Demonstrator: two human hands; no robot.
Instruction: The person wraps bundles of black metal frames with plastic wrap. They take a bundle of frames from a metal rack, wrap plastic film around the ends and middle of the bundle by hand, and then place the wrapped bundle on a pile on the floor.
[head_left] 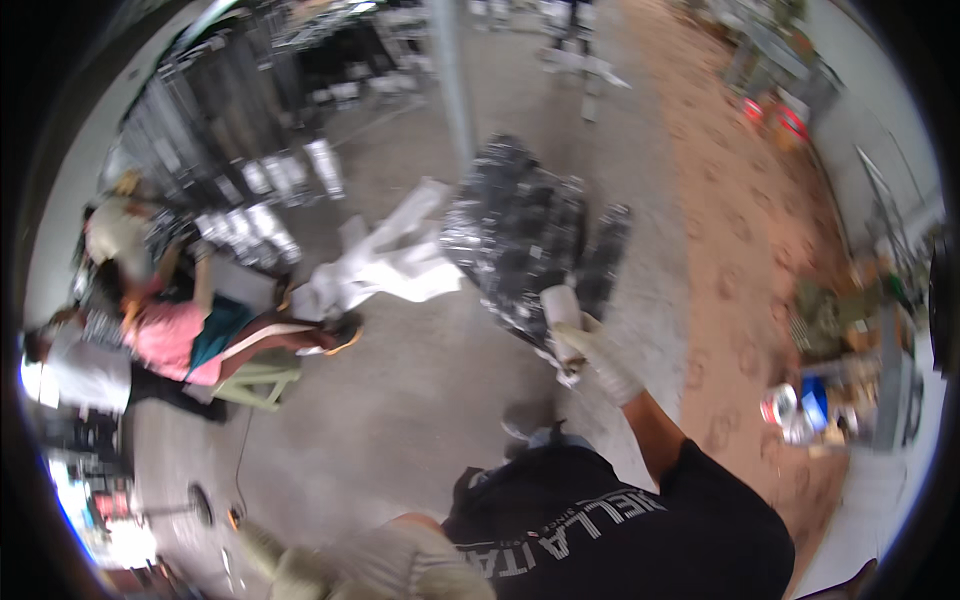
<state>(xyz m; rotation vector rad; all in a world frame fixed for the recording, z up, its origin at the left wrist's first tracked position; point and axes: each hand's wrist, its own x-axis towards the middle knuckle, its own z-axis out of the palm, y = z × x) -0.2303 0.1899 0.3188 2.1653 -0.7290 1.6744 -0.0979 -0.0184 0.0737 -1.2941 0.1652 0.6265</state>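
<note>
My right hand [602,362], in a pale glove, is closed round a whitish roll [562,308] that looks like stretch film. Just beyond it lies a large bundle [515,225] in shiny black wrapping, on the grey floor. A narrower black wrapped piece [606,255] lies along its right side. At the lower left is my left hand [285,560], also gloved and pale, held out away from the bundle. Motion smears its fingers, and whether it holds anything is unclear.
Crumpled white sheeting [385,265] spreads left of the bundle, by a grey post [455,80]. Further left, people sit near a green stool [258,383] and racks of dark long pieces [200,120]. A brown patterned strip [730,300] runs along the right, beside cluttered shelving [850,380].
</note>
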